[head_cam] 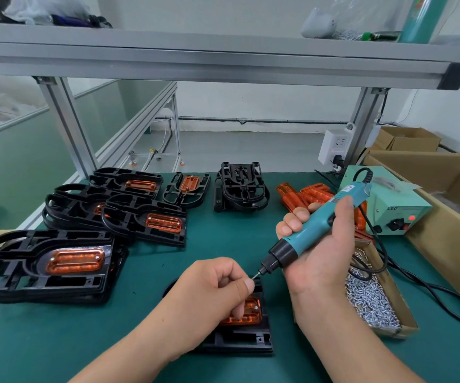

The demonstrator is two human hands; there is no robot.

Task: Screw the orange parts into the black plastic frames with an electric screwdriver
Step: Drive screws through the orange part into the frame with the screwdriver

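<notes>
While right hand grips screwdriver, orange part under left fingers

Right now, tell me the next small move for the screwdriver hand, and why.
Probably lower the electric screwdriver toward the orange part. The right hand holds it tilted above the frame, the left hand pinches its bit at the tip, and only one seated screw shows.
</notes>
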